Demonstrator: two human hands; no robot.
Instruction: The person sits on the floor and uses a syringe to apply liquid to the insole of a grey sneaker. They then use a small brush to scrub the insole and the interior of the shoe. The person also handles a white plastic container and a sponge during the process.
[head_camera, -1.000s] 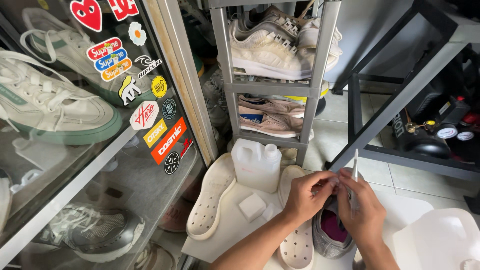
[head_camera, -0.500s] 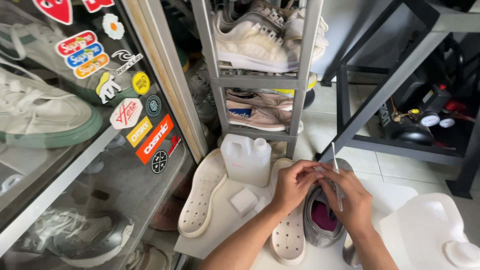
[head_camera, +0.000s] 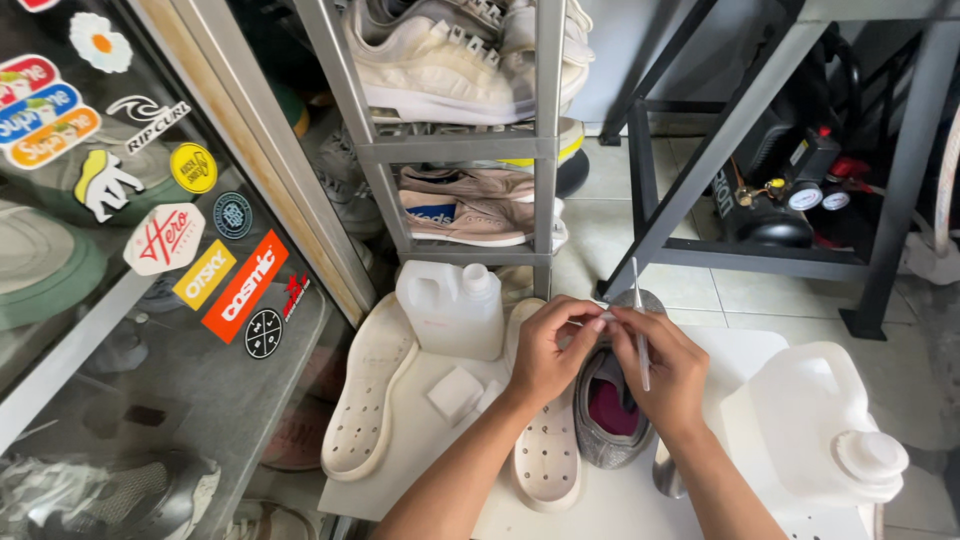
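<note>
A thin white tool (head_camera: 640, 330) is pinched by the right hand (head_camera: 668, 368) and left hand (head_camera: 548, 352) above a grey shoe (head_camera: 608, 420)

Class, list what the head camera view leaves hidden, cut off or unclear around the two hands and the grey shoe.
- Grey shoe: its toe end, hidden behind both hands.
- Left hand and right hand: what the fingertips pinch is too small to tell.
- Thin stick: its lower end is unclear.
- White jug: cut by the bottom edge.
</note>
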